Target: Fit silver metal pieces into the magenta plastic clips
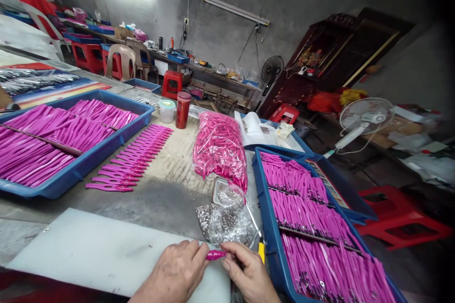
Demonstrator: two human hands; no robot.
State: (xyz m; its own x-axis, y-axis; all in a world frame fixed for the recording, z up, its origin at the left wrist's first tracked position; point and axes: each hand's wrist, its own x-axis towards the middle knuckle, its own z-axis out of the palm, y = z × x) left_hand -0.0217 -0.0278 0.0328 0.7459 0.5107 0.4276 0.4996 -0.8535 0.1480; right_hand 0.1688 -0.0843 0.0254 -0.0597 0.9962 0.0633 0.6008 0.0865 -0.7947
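Over the front edge of a pale white board point(106, 251), my left hand point(179, 267) is closed around a slim magenta plastic piece point(215, 255), whose pointed end sticks out to the right. My right hand point(247, 270) pinches at that tip with thumb and forefinger; any small part between them is too hidden to make out. Just beyond the hands lies a clear plastic bag point(231, 222) of small metal parts. A row of similar magenta pieces point(131, 158) is laid out side by side on the table.
Blue trays of magenta pieces stand left point(60, 191) and right point(261, 189). A bag of pink parts point(220, 144), a red tumbler point(183, 111) and a lidded tub point(167, 111) are farther back. A yellow-handled tool point(261, 251) lies by the right tray. Another person point(39, 6) sits far left.
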